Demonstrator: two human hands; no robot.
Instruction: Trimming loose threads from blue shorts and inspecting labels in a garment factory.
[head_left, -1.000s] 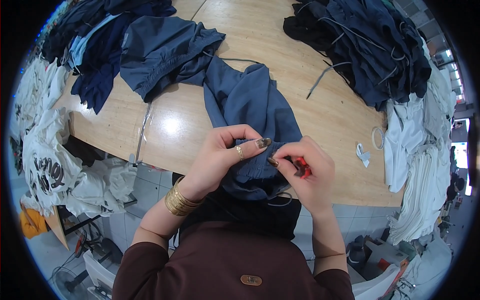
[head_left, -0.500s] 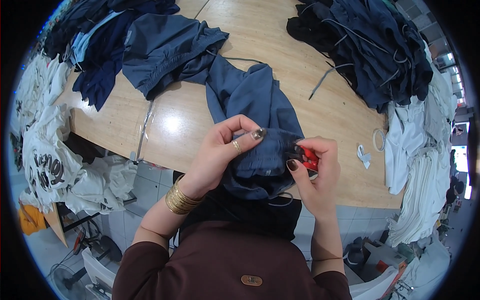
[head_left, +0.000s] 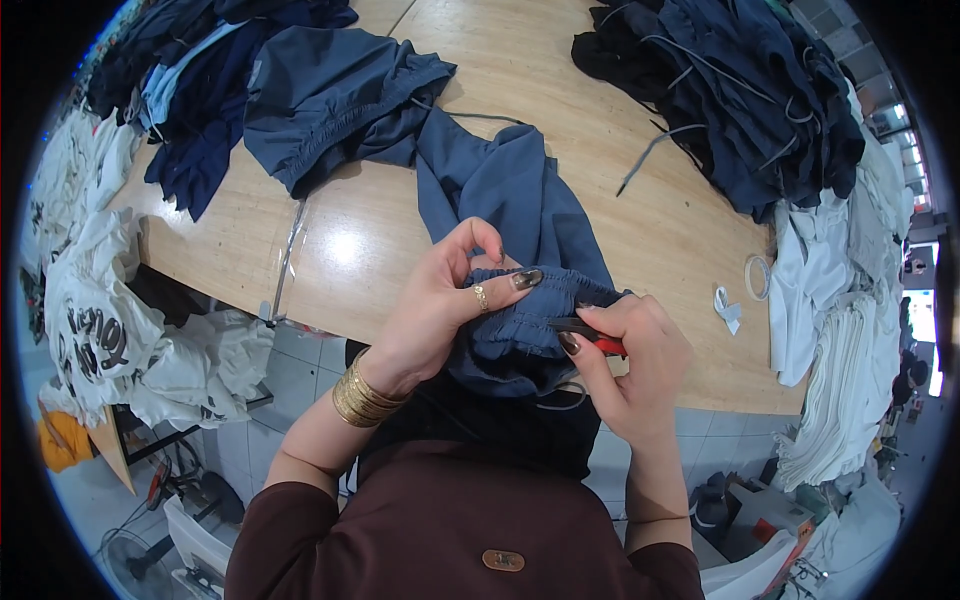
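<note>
A blue-grey drawstring garment [head_left: 510, 190] stretches from the table down to the front edge, its gathered elastic waistband [head_left: 515, 330] bunched up between my hands. With thumb and fingers, my left hand [head_left: 430, 310] pinches the waistband's upper side; its index finger is raised off the cloth. My right hand [head_left: 640, 365] is closed around small red-handled thread snips [head_left: 609, 346], whose dark blades lie against the waistband's right part. The blade tips are hard to make out against the cloth. A drawstring end hangs below the waistband.
Another blue-grey garment [head_left: 340, 110] lies at the upper left, beside a pile of dark clothes [head_left: 200, 150]. Dark garments with cords [head_left: 750, 110] are heaped at the far right. White cloth stacks [head_left: 830, 390], a tape roll [head_left: 757, 279] and a white scrap [head_left: 727, 311] are on the right.
The waistband has been turned and lies flatter, with its gathers facing up. My left thumb has shifted right and the index finger has lifted. The snips have moved left onto the cloth.
</note>
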